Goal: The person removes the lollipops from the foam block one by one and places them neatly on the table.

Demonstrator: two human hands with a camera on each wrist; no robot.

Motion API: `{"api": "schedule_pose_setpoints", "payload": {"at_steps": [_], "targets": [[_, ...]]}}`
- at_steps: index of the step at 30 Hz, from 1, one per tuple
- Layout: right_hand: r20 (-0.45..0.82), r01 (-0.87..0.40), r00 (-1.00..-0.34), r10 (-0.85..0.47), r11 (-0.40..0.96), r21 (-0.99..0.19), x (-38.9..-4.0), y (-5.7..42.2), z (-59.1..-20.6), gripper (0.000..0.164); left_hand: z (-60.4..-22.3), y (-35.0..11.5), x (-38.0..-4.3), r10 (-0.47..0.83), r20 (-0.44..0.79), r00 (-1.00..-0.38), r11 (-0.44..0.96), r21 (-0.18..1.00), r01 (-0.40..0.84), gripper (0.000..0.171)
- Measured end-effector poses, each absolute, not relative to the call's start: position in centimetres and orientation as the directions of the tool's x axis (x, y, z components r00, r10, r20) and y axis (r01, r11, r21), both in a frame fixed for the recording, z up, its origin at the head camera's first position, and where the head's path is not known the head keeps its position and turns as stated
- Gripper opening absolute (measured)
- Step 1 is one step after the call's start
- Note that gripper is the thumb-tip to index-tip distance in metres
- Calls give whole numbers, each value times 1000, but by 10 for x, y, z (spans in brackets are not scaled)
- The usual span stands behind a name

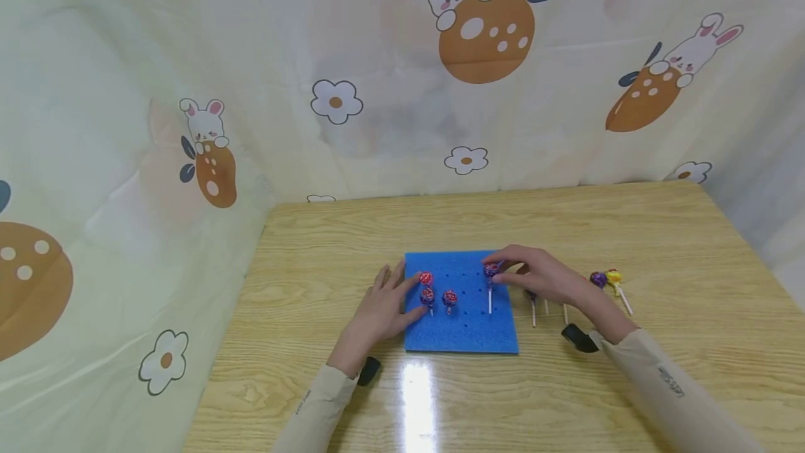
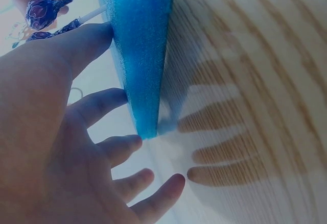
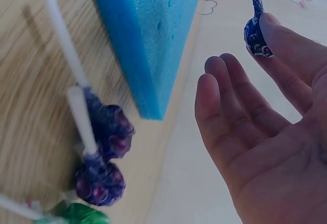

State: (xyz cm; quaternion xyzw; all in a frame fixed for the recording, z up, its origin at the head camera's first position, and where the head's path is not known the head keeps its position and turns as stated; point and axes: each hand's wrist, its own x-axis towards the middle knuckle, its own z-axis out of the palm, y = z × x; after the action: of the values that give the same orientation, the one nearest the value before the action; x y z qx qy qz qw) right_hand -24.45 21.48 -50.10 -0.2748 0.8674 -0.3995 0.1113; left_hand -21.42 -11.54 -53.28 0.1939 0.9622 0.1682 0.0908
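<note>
My right hand pinches a dark-wrapped lollipop by its round head between thumb and forefinger, the other fingers spread. Its white stick points down over the right part of a thick blue foam board dotted with small holes. Along the board's left side rests my left hand, fingers straight and apart; thumb and forefinger lie at the foam's edge in the left wrist view. Close to them a red lollipop and two dark-wrapped ones, a nearer lollipop and a right-hand lollipop, stand upright in the board.
Right of the board, loose lollipops lie on the wooden table, partly hidden by my right arm. Among them are a purple lollipop, a yellow lollipop and a green lollipop. A printed cloth hangs behind the table.
</note>
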Motion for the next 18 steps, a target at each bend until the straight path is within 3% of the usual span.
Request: {"api": "schedule_pose_setpoints", "payload": {"at_steps": [18], "targets": [[34, -401, -832, -553, 558, -726, -238, 253, -497, 38, -532, -115, -213, 397, -111, -911, 871, 358, 336, 67]]}}
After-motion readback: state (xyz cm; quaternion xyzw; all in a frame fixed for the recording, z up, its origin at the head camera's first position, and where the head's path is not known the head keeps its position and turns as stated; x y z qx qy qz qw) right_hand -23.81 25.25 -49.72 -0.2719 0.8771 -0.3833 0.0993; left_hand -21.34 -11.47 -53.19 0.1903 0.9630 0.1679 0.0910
